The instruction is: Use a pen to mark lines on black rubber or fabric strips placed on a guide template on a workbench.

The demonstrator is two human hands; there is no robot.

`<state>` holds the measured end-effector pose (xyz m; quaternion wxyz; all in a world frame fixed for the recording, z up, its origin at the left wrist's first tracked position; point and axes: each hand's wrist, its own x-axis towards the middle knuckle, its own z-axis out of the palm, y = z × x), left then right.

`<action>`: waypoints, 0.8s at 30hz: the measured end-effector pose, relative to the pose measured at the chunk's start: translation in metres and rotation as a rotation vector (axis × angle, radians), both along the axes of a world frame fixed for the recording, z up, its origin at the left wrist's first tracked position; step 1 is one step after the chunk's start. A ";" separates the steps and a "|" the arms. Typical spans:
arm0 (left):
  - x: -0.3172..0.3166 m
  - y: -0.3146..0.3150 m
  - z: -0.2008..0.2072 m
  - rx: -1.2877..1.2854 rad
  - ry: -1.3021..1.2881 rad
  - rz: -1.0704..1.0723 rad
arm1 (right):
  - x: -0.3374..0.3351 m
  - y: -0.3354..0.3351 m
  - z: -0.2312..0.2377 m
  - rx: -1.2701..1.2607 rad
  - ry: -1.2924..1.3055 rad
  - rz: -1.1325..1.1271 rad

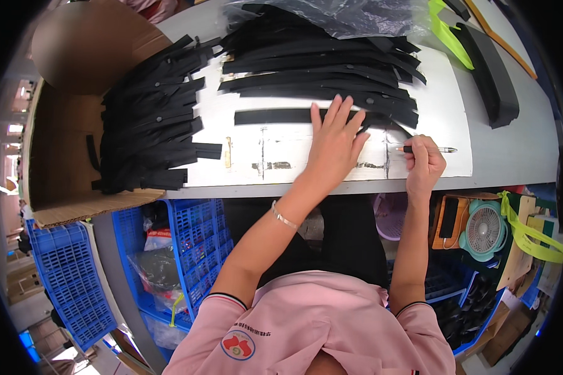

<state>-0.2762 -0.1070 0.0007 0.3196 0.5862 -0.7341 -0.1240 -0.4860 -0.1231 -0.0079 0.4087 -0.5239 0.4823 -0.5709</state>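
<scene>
A black fabric strip [269, 117] lies crosswise on the white board [319, 172], which has dark marks drawn on it. My left hand [333, 142] rests flat on the strip, fingers stretched out and apart. To the right, my right hand [426, 164] is closed round a slim pen [448, 150], its dark end pointing left beside a drawn line on the board. Just beyond the strip is a spread pile of black strips [331, 65], some with small round dots. Another stack of black strips [150, 119] lies at the left, overlapping the board's edge.
An open cardboard box [65, 150] stands at the far left. Clear plastic film [356, 17] lies at the back, near a yellow-green strap [451, 40] and a long black block [486, 75]. Below the table are blue baskets [200, 250] and a small green fan [483, 229].
</scene>
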 end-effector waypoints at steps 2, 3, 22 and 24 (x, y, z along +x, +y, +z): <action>0.009 -0.013 0.002 0.021 0.031 -0.009 | 0.006 -0.001 0.003 0.009 -0.013 -0.016; 0.013 -0.015 0.003 0.046 0.064 -0.024 | 0.009 0.000 0.004 0.005 -0.016 -0.007; 0.235 0.102 0.017 0.074 -0.096 0.471 | 0.011 -0.006 0.010 -0.020 -0.018 0.022; 0.228 0.098 0.018 0.019 -0.125 0.494 | 0.012 -0.006 0.010 -0.018 -0.010 0.020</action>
